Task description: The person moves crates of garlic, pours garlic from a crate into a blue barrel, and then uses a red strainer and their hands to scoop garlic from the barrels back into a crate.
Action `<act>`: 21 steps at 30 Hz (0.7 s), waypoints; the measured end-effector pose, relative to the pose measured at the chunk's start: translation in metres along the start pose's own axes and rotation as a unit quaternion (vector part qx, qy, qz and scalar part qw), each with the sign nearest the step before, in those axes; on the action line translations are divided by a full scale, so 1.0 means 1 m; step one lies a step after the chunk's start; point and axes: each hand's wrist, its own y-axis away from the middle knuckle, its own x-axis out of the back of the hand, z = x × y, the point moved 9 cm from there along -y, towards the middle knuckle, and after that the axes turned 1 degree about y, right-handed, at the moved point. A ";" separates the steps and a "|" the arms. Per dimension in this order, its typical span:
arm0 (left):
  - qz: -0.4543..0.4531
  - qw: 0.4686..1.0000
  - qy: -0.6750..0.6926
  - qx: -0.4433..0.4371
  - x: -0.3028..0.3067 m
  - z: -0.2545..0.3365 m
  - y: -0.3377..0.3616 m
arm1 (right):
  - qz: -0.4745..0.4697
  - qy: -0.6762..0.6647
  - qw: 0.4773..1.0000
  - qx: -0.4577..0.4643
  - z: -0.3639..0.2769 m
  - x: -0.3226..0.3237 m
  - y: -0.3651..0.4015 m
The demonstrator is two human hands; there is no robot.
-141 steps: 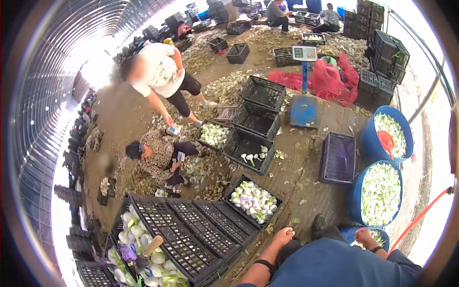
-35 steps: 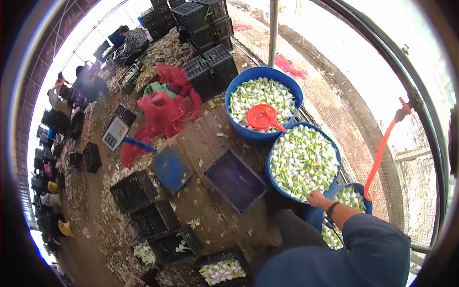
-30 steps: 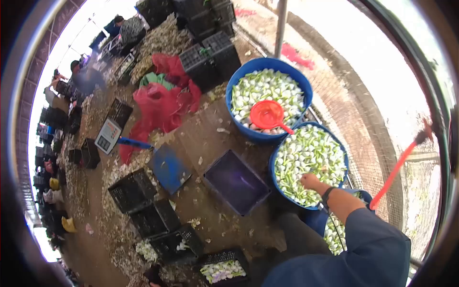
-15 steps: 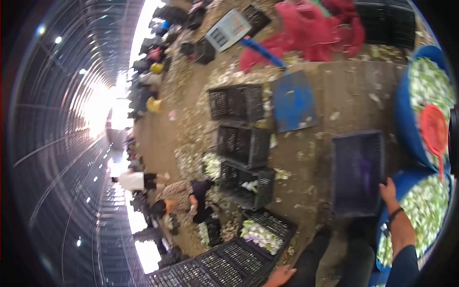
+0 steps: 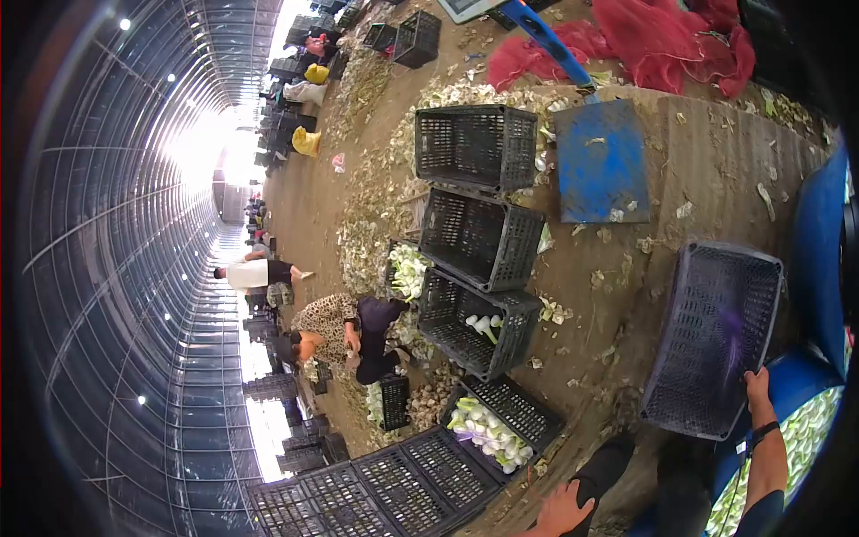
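A dark plastic crate (image 5: 693,336) with perforated walls and a purple patch inside sits on the ground, slanted in the view. My right hand (image 5: 757,387), with a black band at the wrist, is closed on the crate's near right rim. My left hand (image 5: 565,510) lies on my dark-trousered left leg, fingers stretched and holding nothing. Beside my right arm stands a blue tub (image 5: 810,362) of pale green, trimmed vegetable pieces (image 5: 810,438), partly cut off by the frame edge.
Black crates (image 5: 483,233) stand in a row, one holding a few white bulbs (image 5: 484,327). A crate of bulbs (image 5: 488,434) is nearer. There is a blue scale platform (image 5: 601,161), red netting (image 5: 644,45), littered scraps and a crouching person (image 5: 335,331).
The view has shifted, and the crate under my right hand has turned to a slant. My left hand has come further into view over my leg. The red strainer is no longer plainly visible.
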 end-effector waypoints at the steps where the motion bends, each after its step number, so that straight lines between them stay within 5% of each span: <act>1: -0.017 1.000 0.010 0.008 -0.003 -0.002 -0.001 | -0.002 0.002 1.000 0.002 -0.005 -0.007 -0.001; 4: -0.016 0.998 -0.058 -0.035 -0.019 -0.023 -0.018 | 0.040 -0.058 0.997 0.024 -0.013 -0.016 -0.011; 6: -0.043 0.999 -0.027 -0.016 -0.022 -0.027 -0.015 | 0.106 0.115 0.987 -0.037 -0.001 -0.018 -0.025; 7: -0.063 0.998 0.003 -0.002 -0.020 -0.026 -0.018 | 0.067 0.053 0.996 -0.021 0.019 -0.031 -0.038; 8: -0.069 0.997 0.000 -0.019 -0.016 -0.019 -0.017 | 0.029 -0.057 0.996 0.066 -0.017 -0.048 -0.022; 9: -0.016 1.000 -0.008 -0.017 -0.005 -0.014 -0.015 | 0.044 -0.101 0.993 0.044 -0.075 -0.063 0.018; 11: 0.065 0.996 0.020 -0.059 -0.017 -0.012 -0.011 | 0.191 0.225 0.939 0.175 -0.091 -0.024 0.041; 12: 0.078 0.992 -0.002 -0.102 -0.027 -0.015 -0.016 | 0.171 0.190 0.957 0.134 -0.175 -0.014 0.095; 15: -0.004 0.997 -0.016 -0.080 -0.047 -0.013 -0.009 | 0.212 0.121 0.942 0.232 -0.286 0.062 0.170; 17: -0.015 0.994 -0.035 -0.104 -0.058 -0.012 -0.007 | 0.331 0.198 0.858 0.340 -0.341 0.137 0.212; 20: -0.084 0.991 -0.087 -0.056 -0.064 -0.013 0.011 | 0.512 0.301 0.743 0.309 -0.360 0.246 0.230; 21: -0.129 0.987 -0.090 -0.016 -0.053 -0.009 0.025 | 0.503 0.230 0.778 0.297 -0.338 0.272 0.222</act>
